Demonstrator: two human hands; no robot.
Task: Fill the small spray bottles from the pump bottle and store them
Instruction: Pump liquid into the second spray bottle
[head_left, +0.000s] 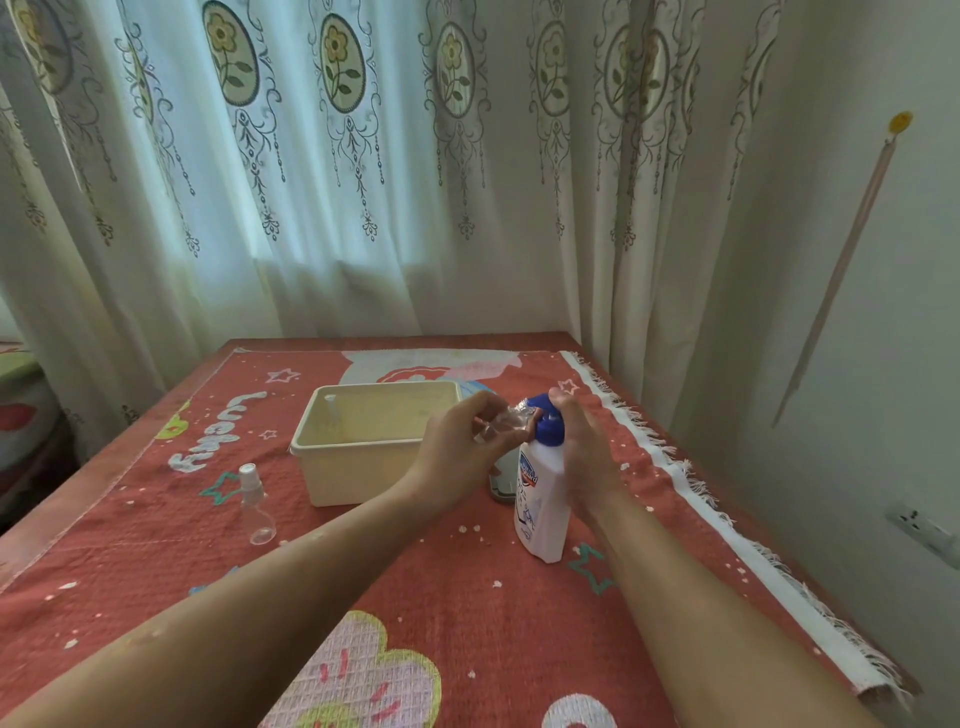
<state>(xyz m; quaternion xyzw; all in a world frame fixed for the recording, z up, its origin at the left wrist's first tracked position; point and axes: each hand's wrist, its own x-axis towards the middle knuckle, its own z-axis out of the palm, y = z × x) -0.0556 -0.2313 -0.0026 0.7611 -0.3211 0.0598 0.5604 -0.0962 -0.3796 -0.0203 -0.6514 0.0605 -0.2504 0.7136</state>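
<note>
At the counter's (52, 525) right: pump bottle (540, 509), upright, right hand (582, 447) clasping its blue head; small spray bottle (501, 422), pinched by left hand (457, 447), tilted to the spout, apparently for filling.

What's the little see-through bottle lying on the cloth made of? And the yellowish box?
The little bottle looks like clear, glossy plastic: you can see the red cloth through it. It might be glass, though. The box seems matte cream plastic, with a thick moulded rim and smooth plain walls.
</note>
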